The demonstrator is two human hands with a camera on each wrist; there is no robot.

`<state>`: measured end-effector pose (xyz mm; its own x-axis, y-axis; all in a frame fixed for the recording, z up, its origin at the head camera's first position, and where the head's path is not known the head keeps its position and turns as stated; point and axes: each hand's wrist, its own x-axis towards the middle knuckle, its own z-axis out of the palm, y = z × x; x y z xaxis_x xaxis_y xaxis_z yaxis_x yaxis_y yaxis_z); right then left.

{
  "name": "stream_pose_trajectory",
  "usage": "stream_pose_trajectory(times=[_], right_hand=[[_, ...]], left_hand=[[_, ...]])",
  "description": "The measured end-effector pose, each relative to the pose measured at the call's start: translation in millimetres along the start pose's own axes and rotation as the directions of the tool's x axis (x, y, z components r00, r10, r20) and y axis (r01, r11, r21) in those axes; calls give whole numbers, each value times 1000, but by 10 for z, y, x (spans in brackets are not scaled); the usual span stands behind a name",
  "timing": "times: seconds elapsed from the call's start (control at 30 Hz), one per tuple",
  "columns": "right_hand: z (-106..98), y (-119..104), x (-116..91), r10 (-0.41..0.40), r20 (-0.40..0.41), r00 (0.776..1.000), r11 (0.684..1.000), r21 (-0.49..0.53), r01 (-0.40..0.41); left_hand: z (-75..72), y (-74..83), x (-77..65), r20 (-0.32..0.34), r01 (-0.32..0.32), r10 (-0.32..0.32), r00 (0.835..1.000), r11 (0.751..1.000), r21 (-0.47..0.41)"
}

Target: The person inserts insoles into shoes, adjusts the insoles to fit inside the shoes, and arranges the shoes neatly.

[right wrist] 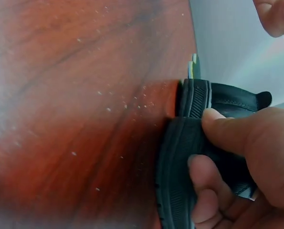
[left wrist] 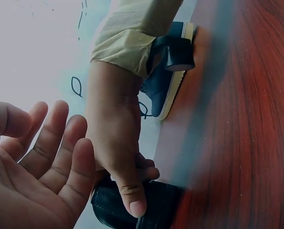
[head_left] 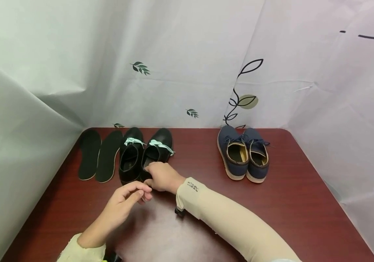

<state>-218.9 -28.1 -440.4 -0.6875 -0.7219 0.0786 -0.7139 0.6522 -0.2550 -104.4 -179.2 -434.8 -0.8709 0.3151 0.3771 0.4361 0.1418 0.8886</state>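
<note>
A pair of black shoes with pale mint laces stands toward the back of the table, left of centre. My right hand grips the heel of the right black shoe, with thumb and fingers on either side in the right wrist view, where the black sole shows. Beside it is the left black shoe, untouched. Close to my right hand, my left hand hovers with loosely bent fingers and holds nothing. In the left wrist view its palm faces the camera.
Two dark insoles lie side by side left of the black shoes. A pair of navy lace-up shoes with pale soles stands at the back right. The reddish-brown table is bordered by a whitish printed curtain.
</note>
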Motion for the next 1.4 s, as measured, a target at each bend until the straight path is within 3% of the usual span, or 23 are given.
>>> stream_pose_trajectory(times=[0.23,0.4,0.57,0.77,0.87,0.97,1.1,1.3,1.4], right_hand=[[48,-21,-49,-3,-42,999,1000,-18,2],[58,-41,-119,-1,-41,999,1000,-23,0],[54,26,-202,-1,-49,999,1000,-15,0],[-21,139,-349,-50,-92,995,997,-59,44],[-95,169,-481,-97,-114,989,990,-110,84],[-187,168,-637,-138,-136,981,982,-151,117],[-301,164,-834,-176,-167,970,972,-184,144],[-381,179,-1085,-203,-190,961,964,-211,161],[-409,187,-1209,-201,-185,962,965,-207,162]], left_hand=[[-39,0,-25,-20,7,-6,1000,1000,11],[-97,14,-34,-40,41,-38,998,996,75],[-153,11,24,-89,104,-93,992,985,136],[-197,-20,133,-106,156,-146,984,983,99],[-206,-17,207,-92,228,-219,971,968,106],[-214,-14,289,-77,318,-311,947,941,116],[-164,-42,405,-23,392,-392,920,917,77],[62,-158,542,82,421,-417,905,906,-47],[174,-154,569,99,411,-400,911,902,-133]])
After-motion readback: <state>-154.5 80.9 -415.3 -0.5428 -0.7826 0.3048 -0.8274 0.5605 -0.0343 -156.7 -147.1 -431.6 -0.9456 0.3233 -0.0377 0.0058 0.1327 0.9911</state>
